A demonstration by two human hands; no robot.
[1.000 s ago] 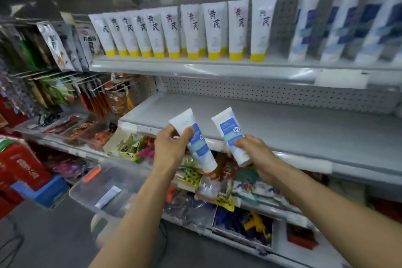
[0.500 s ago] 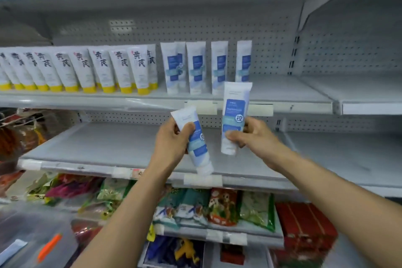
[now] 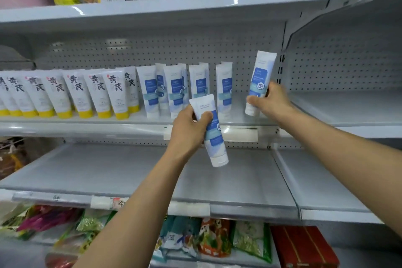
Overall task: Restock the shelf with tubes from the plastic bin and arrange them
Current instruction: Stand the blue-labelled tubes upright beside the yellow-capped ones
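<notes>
- Two blue-and-white tubes were in hand: the right hand [image 3: 273,102] gripped the right tube [image 3: 260,82] at its lower half, upright with cap down, at the right end of the blue-labelled row [image 3: 185,89] on the middle shelf [image 3: 65,119]
- The left hand [image 3: 188,125] was closed round the left tube [image 3: 210,130], tilted, cap down, held in front of the shelf edge and below the row
- Step in hand, as judged: placing the right tube next to the last standing tube
- Next move called for lowering the cap flat onto the shelf just beside the end tube without knocking it, then releasing; the left tube would follow
- The yellow-capped tubes [image 3: 71,93] stood to the left of the blue row
- Hidden or unclear: the plastic bin was out of view; whether the right tube's cap touched the shelf could not be told; rear tubes in the row were partly covered; small label text was unreadable
</notes>
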